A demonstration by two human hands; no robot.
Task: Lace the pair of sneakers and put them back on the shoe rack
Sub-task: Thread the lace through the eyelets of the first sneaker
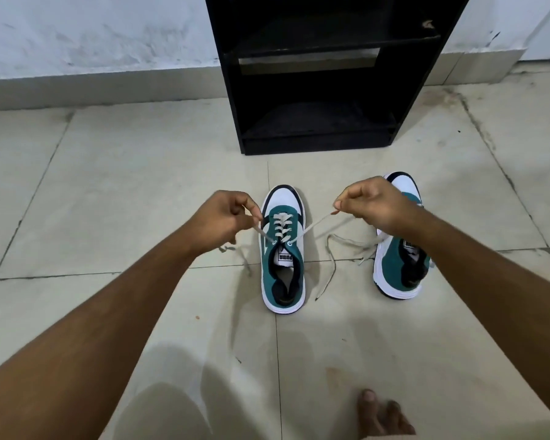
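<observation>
A green, white and black sneaker [283, 265] stands on the floor tiles, toe pointing away from me, its white lace [281, 225] crossed through several eyelets. My left hand [223, 217] pinches the lace's left end, pulled out to the left. My right hand [370, 201] pinches the right end, drawn taut to the right. The second sneaker [397, 268] stands to the right, partly behind my right forearm, with its loose lace [337, 246] trailing on the floor. The black shoe rack [318, 90] stands beyond both shoes, against the wall.
The floor is pale tile with dark grout lines. A white wall [92, 36] with a low ledge runs behind the rack. My bare toes [381, 411] show at the bottom right, and my knee in light shorts [159, 411] at the bottom.
</observation>
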